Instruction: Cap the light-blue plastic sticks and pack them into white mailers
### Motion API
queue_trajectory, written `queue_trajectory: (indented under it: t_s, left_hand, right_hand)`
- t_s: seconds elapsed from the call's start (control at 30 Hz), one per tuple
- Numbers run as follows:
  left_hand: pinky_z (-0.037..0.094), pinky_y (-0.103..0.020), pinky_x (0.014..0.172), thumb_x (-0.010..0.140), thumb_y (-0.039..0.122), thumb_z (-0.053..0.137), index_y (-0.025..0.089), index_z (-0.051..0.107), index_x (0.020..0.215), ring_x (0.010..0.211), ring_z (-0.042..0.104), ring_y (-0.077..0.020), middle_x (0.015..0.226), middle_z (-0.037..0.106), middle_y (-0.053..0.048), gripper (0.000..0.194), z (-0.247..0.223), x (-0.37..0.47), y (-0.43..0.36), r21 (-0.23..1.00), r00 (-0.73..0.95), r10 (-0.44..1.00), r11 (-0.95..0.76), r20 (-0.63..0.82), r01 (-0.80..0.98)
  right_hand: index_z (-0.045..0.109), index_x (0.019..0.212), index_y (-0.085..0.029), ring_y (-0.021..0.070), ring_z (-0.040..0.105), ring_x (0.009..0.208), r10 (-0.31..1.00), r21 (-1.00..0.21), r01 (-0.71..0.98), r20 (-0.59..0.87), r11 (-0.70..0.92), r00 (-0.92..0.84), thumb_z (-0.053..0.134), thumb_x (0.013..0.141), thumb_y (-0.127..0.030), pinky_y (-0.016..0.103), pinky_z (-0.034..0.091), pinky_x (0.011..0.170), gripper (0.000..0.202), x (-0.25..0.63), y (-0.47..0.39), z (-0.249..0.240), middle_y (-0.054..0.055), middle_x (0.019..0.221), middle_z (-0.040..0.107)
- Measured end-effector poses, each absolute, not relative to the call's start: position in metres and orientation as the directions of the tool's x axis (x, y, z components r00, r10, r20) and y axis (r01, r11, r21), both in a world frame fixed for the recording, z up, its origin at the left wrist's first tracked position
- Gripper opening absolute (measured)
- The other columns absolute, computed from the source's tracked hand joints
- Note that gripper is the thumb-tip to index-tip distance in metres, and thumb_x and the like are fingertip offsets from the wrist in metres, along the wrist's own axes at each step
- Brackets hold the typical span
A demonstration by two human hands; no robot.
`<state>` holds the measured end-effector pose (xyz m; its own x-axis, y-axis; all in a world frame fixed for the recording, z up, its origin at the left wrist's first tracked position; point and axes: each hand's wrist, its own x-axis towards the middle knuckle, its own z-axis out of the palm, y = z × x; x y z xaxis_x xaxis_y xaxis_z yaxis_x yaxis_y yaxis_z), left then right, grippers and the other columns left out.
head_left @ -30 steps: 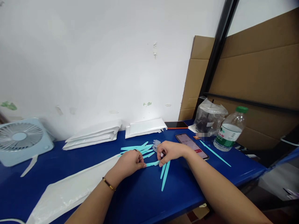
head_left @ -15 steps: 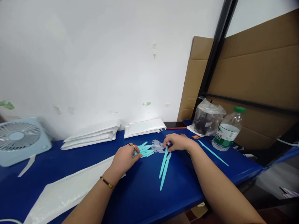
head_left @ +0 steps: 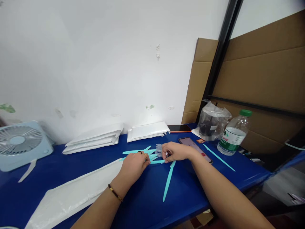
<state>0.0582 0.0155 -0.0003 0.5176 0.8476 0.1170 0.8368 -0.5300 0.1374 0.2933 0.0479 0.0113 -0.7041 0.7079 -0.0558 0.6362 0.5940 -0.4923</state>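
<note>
The blue table (head_left: 138, 203), smooth and faintly glossy, gives both wrists something flat to steady against, though light pieces would slide on it if brushed. The white plastic mailer (head_left: 71, 195), long, flat and slightly wrinkled, lies by the left forearm, which does best raised over its edge. The hands are apart, bridged by one piece: the left hand (head_left: 134, 163) pinches one end between thumb and fingers, and the right hand (head_left: 177, 151) appears to pinch the other. Good handling here probably means a light grip at both ends, no sideways bending, and fingertips off any edge at the stepped tip. The glass-faced phone (head_left: 196, 149) lies just beyond the right wrist, so small movements suit. A lone turquoise stick (head_left: 168, 184), slim, tapered and shaped like an eyebrow razor, lies nearer the body; the held stick (head_left: 157, 162), matching in matte plastic, spans the gap just in front of the crisscrossed pile of sticks (head_left: 149, 152). Smallest are the translucent caps (head_left: 159, 149), frosted and blunt, clustered beside the right fingertips; whether those grip one too, I cannot tell.
</note>
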Motion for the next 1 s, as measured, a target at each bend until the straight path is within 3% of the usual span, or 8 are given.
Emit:
queue_trajectory:
  t_s: [0.1, 0.27, 0.37, 0.47, 0.6, 0.77, 0.9, 1.0]
  left_hand:
    - [0.037, -0.028, 0.065, 0.085, 0.03, 0.043, 0.021, 0.061, 0.08, 0.075, 0.06, -0.0194, 0.082, 0.065, -0.004, 0.021, 0.001, 0.053, 0.02, 0.068, 0.499, 0.86, -0.507, 0.104, 0.859]
    - [0.036, -0.028, 0.062, 0.084, 0.033, 0.043, 0.023, 0.062, 0.088, 0.074, 0.06, -0.0185, 0.083, 0.064, -0.004, 0.021, 0.004, 0.039, 0.028, 0.073, 0.362, 0.923, -0.374, 0.133, 0.925]
    - [0.034, -0.026, 0.059, 0.081, 0.035, 0.049, 0.025, 0.059, 0.098, 0.071, 0.058, -0.0167, 0.081, 0.063, -0.001, 0.022, 0.005, 0.039, 0.026, 0.163, 0.338, 0.927, -0.364, 0.165, 0.917]
    - [0.033, -0.025, 0.058, 0.081, 0.039, 0.048, 0.024, 0.06, 0.091, 0.069, 0.056, -0.0156, 0.077, 0.062, 0.0, 0.022, 0.004, 0.045, 0.017, 0.285, 0.409, 0.9, -0.435, 0.147, 0.854]
    - [0.037, -0.025, 0.063, 0.083, 0.044, 0.044, 0.024, 0.061, 0.092, 0.076, 0.056, -0.0166, 0.084, 0.063, -0.002, 0.028, 0.001, 0.059, 0.003, 0.384, 0.556, 0.82, -0.561, 0.135, 0.734]
    - [0.037, -0.026, 0.064, 0.085, 0.034, 0.044, 0.022, 0.061, 0.081, 0.074, 0.057, -0.0164, 0.082, 0.065, -0.001, 0.022, -0.001, 0.064, 0.003, 0.309, 0.597, 0.799, -0.586, 0.066, 0.749]
    - [0.037, -0.028, 0.067, 0.087, 0.033, 0.039, 0.021, 0.062, 0.081, 0.078, 0.058, -0.0184, 0.084, 0.064, -0.004, 0.026, 0.001, 0.051, 0.015, 0.201, 0.537, 0.838, -0.545, 0.097, 0.814]
    - [0.037, -0.032, 0.077, 0.085, 0.043, 0.039, 0.025, 0.06, 0.1, 0.096, 0.055, -0.0223, 0.103, 0.061, -0.006, 0.032, -0.001, 0.039, 0.023, 0.169, 0.482, 0.862, -0.504, 0.156, 0.847]
  right_hand:
    - [0.065, 0.076, -0.016, 0.0113, 0.051, 0.067, 0.762, -0.441, 0.681, 0.01, 0.584, -0.647, 0.062, 0.069, -0.018, 0.02, 0.037, 0.057, 0.007, 0.294, 0.049, 0.011, 0.003, 0.084, 0.057]
    - [0.066, 0.079, -0.017, 0.0136, 0.052, 0.073, 0.871, -0.438, 0.762, 0.116, 0.477, -0.478, 0.064, 0.068, -0.024, 0.022, 0.038, 0.061, 0.013, 0.31, 0.057, 0.01, 0.004, 0.086, 0.057]
    - [0.068, 0.08, -0.018, 0.0133, 0.052, 0.072, 0.817, -0.484, 0.717, -0.007, 0.502, -0.576, 0.073, 0.059, -0.032, 0.021, 0.038, 0.059, 0.027, 0.315, 0.054, 0.013, 0.002, 0.084, 0.058]
    - [0.069, 0.075, -0.017, 0.0116, 0.051, 0.067, 0.711, -0.511, 0.682, -0.179, 0.523, -0.68, 0.075, 0.056, -0.034, 0.02, 0.037, 0.057, 0.026, 0.309, 0.048, 0.014, 0.0, 0.078, 0.059]
    - [0.067, 0.073, -0.015, 0.0101, 0.05, 0.064, 0.65, -0.535, 0.616, -0.154, 0.578, -0.744, 0.07, 0.064, -0.034, 0.02, 0.036, 0.055, 0.021, 0.291, 0.044, 0.009, 0.0, 0.075, 0.057]
    - [0.066, 0.074, -0.015, 0.0106, 0.049, 0.068, 0.626, -0.537, 0.527, 0.004, 0.659, -0.78, 0.067, 0.07, -0.037, 0.02, 0.037, 0.057, 0.022, 0.286, 0.045, 0.008, 0.002, 0.078, 0.055]
    - [0.064, 0.073, -0.016, 0.0118, 0.049, 0.07, 0.74, -0.522, 0.614, 0.048, 0.592, -0.671, 0.068, 0.069, -0.037, 0.021, 0.037, 0.059, 0.022, 0.302, 0.052, 0.009, 0.002, 0.081, 0.054]
    - [0.064, 0.076, -0.017, 0.0134, 0.05, 0.072, 0.835, -0.517, 0.696, 0.073, 0.499, -0.545, 0.068, 0.066, -0.043, 0.022, 0.038, 0.059, 0.029, 0.312, 0.059, 0.007, 0.003, 0.083, 0.055]
